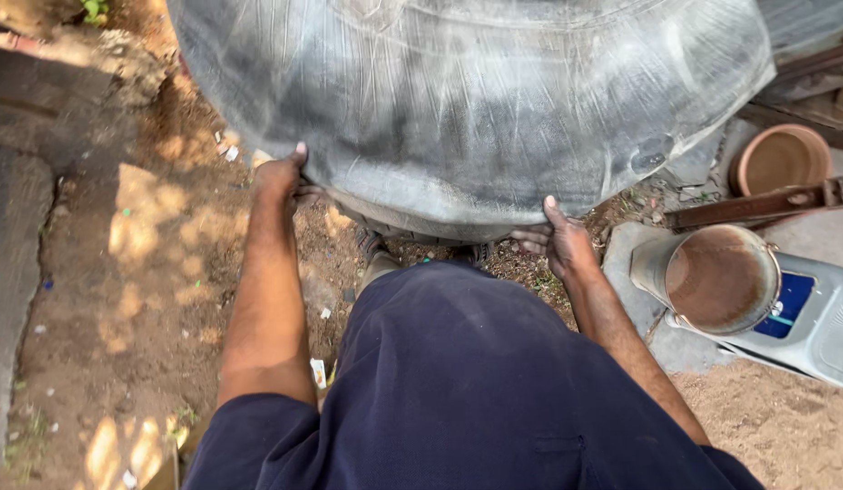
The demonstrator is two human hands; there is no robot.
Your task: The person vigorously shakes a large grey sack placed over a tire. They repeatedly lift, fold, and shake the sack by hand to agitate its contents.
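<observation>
A huge grey-black rubber inner tube (467, 100) fills the upper half of the head view, its skin wrinkled and dusty. My left hand (281, 177) grips its lower left edge, thumb up against the rubber. My right hand (559, 238) holds the lower right edge, fingers curled under it. Both arms reach forward over my dark blue shirt. My sandalled feet show just below the tube's edge, on bare dirt.
A rusty metal tin (716, 277) rests on a pale plastic jerrycan (803, 322) at the right. A terracotta bowl (783, 159) and a rusty metal bar (757, 207) lie beyond. Sandy earth with litter spreads left, bounded by a concrete kerb (9, 272).
</observation>
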